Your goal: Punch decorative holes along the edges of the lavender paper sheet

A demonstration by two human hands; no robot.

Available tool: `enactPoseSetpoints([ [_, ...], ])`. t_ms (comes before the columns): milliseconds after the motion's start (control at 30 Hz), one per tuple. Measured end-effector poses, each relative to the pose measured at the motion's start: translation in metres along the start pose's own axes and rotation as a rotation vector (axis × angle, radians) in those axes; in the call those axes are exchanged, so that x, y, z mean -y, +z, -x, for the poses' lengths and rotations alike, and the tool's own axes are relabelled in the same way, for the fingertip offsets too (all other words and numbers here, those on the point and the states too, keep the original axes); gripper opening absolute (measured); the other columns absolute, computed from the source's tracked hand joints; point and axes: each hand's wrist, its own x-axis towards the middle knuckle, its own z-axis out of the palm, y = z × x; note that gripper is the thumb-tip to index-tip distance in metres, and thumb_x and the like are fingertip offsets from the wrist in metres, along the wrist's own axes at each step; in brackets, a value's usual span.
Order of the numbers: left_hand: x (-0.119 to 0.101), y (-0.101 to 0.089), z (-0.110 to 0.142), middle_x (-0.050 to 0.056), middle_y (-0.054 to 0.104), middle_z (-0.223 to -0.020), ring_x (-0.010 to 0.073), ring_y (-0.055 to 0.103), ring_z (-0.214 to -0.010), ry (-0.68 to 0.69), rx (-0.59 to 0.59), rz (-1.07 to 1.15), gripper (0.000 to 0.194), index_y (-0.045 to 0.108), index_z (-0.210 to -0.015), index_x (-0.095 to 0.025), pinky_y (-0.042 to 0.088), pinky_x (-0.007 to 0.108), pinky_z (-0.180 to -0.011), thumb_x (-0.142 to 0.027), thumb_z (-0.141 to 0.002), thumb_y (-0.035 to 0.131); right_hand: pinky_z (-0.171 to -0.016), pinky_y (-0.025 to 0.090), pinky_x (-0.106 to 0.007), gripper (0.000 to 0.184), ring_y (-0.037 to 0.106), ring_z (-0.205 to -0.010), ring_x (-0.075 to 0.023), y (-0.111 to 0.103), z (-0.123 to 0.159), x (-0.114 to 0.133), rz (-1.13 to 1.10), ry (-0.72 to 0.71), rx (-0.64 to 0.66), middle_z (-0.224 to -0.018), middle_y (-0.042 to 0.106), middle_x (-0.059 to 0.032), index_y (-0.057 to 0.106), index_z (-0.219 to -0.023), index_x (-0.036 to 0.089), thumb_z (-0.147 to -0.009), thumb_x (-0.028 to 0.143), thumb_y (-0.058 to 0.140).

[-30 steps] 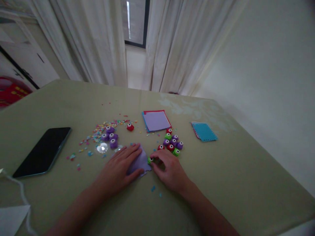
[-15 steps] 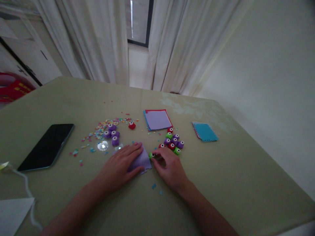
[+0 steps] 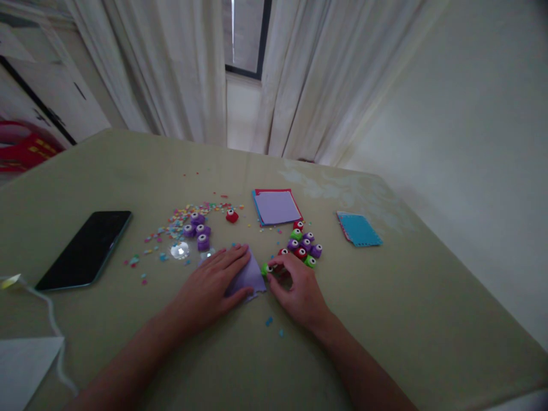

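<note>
My left hand (image 3: 218,279) lies flat with its fingers stretched out over a sheet of purple paper (image 3: 248,277), pressing it to the table. The sheet's near right edge is notched. At its right edge sits a small green one-eyed paper punch (image 3: 266,269), pinched between the thumb and forefinger of my right hand (image 3: 299,288). Just beyond that hand is a cluster of several red, green and purple one-eyed punches (image 3: 305,243). More purple punches (image 3: 200,229) stand beyond my left hand, and a single red punch (image 3: 232,216) lies apart from them.
Coloured paper bits (image 3: 182,220) are scattered at the left, with clear round discs (image 3: 180,250) nearby. Stacked square papers (image 3: 276,208) lie at the back, blue notched papers (image 3: 361,230) at the right. A black tablet (image 3: 85,248), a white cable (image 3: 51,308) and white paper (image 3: 28,365) are left.
The whole view has shifted slightly. My left hand stays flat on the purple paper, and my right hand keeps its pinch on the green punch with little visible movement.
</note>
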Motion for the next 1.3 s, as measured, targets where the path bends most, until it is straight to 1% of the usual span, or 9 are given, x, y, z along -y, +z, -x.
enactPoseSetpoints([
  [100,0.001,0.002,0.001,0.010,0.045,-0.170,0.0314,0.048,-0.153,0.005,-0.025,0.011,0.070,0.047,-0.164,-0.021,0.037,0.052,-0.129,-0.056,-0.104,0.059,-0.079,0.054,-0.032,0.020,0.067,-0.086,-0.0211,-0.002,0.000,0.001,0.019,-0.051,0.029,-0.098,0.071,-0.0050,0.069,-0.106,0.022,-0.090,0.011,0.068],
  [167,0.001,0.003,0.001,0.010,0.046,-0.170,0.0325,0.046,-0.154,0.006,-0.037,0.010,0.069,0.047,-0.164,-0.022,0.036,0.054,-0.129,-0.056,-0.105,0.058,-0.081,0.054,-0.034,0.020,0.067,-0.090,-0.0224,-0.004,-0.001,0.002,0.024,-0.079,0.046,-0.100,0.072,-0.0058,0.070,-0.106,0.022,-0.089,0.011,0.069],
  [267,0.000,0.004,0.001,0.010,0.045,-0.170,0.0349,0.043,-0.155,-0.005,-0.082,-0.010,0.066,0.049,-0.163,-0.024,0.036,0.057,-0.127,-0.056,-0.105,0.057,-0.084,0.054,-0.035,0.020,0.067,-0.094,-0.0237,-0.007,-0.002,0.002,0.016,-0.089,0.079,-0.101,0.073,-0.0063,0.071,-0.107,0.022,-0.090,0.012,0.071],
  [367,-0.001,0.003,0.002,0.009,0.045,-0.170,0.0361,0.045,-0.152,-0.015,-0.121,-0.028,0.063,0.051,-0.161,-0.027,0.039,0.057,-0.125,-0.054,-0.105,0.058,-0.088,0.055,-0.036,0.020,0.068,-0.097,-0.0238,-0.009,-0.002,0.001,0.005,-0.102,0.111,-0.104,0.075,-0.0063,0.072,-0.109,0.022,-0.092,0.013,0.071],
  [533,-0.002,0.002,0.001,0.011,0.044,-0.170,0.0367,0.052,-0.146,-0.033,-0.112,-0.019,0.062,0.051,-0.160,-0.025,0.041,0.058,-0.123,-0.055,-0.106,0.056,-0.097,0.054,-0.038,0.021,0.072,-0.103,-0.0234,-0.011,-0.001,0.000,-0.030,-0.159,0.155,-0.110,0.079,-0.0060,0.073,-0.112,0.023,-0.094,0.012,0.070],
  [667,-0.002,0.000,0.000,0.012,0.053,-0.163,0.0360,0.054,-0.144,-0.044,-0.118,-0.023,0.053,0.060,-0.150,-0.025,0.043,0.057,-0.121,-0.054,-0.105,0.057,-0.099,0.054,-0.038,0.021,0.073,-0.104,-0.0228,-0.013,-0.002,0.001,-0.036,-0.181,0.167,-0.111,0.080,-0.0058,0.074,-0.112,0.022,-0.095,0.011,0.070],
  [800,-0.001,-0.001,-0.001,0.011,0.056,-0.161,0.0349,0.055,-0.143,-0.019,-0.121,-0.037,0.051,0.062,-0.149,-0.025,0.044,0.056,-0.120,-0.052,-0.105,0.059,-0.102,0.055,-0.040,0.021,0.074,-0.106,-0.0226,-0.013,-0.002,0.000,-0.039,-0.189,0.163,-0.113,0.081,-0.0062,0.074,-0.113,0.023,-0.097,0.012,0.069],
  [1033,0.000,0.002,0.000,0.010,0.051,-0.167,0.0332,0.052,-0.149,-0.006,-0.106,-0.045,0.056,0.058,-0.155,-0.025,0.038,0.056,-0.126,-0.052,-0.106,0.057,-0.103,0.056,-0.039,0.020,0.074,-0.107,-0.0223,-0.014,-0.002,0.000,-0.038,-0.194,0.168,-0.113,0.081,-0.0063,0.075,-0.114,0.023,-0.098,0.014,0.070],
  [1300,0.001,0.004,-0.001,0.008,0.049,-0.168,0.0322,0.049,-0.152,-0.018,-0.110,-0.013,0.056,0.058,-0.156,-0.028,0.035,0.055,-0.128,-0.053,-0.106,0.056,-0.102,0.056,-0.040,0.017,0.075,-0.106,-0.0228,-0.015,-0.002,0.001,-0.027,-0.186,0.178,-0.112,0.081,-0.0062,0.075,-0.113,0.024,-0.099,0.016,0.070],
])
